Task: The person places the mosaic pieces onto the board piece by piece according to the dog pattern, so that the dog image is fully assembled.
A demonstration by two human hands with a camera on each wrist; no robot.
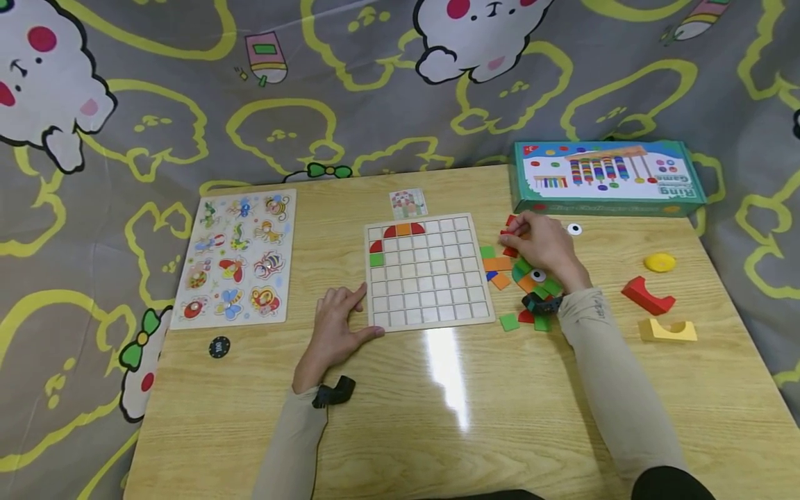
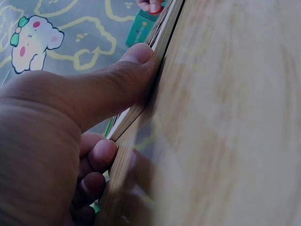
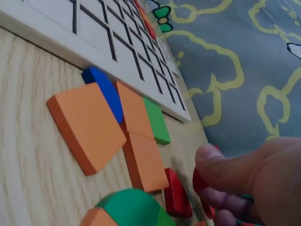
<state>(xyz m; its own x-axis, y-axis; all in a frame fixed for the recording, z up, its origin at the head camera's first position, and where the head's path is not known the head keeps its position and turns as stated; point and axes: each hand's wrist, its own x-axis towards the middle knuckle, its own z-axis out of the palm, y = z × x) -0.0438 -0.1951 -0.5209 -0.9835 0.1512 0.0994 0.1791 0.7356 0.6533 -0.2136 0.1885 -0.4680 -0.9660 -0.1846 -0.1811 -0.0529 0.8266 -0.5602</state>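
Observation:
A square wooden grid board (image 1: 431,285) lies in the middle of the table. In its upper left cells sit red curved pieces (image 1: 417,228), an orange square (image 1: 403,229) and a green square (image 1: 376,259). My left hand (image 1: 337,323) rests at the board's near left corner, thumb (image 2: 136,54) along the front edge and index finger at the left side. Beyond the board's right side, my right hand (image 1: 546,243) pinches a red curved piece (image 3: 198,181) between thumb and fingers. Below it lie loose orange (image 3: 87,125), green (image 3: 129,207), blue (image 3: 104,93) and red pieces (image 3: 176,193).
A picture card (image 1: 408,203) lies behind the board. At left are an insect puzzle board (image 1: 234,257) and a black round chip (image 1: 219,347). At right stand a green game box (image 1: 606,177), a yellow disc (image 1: 660,262), and red (image 1: 648,296) and yellow arch blocks (image 1: 667,330).

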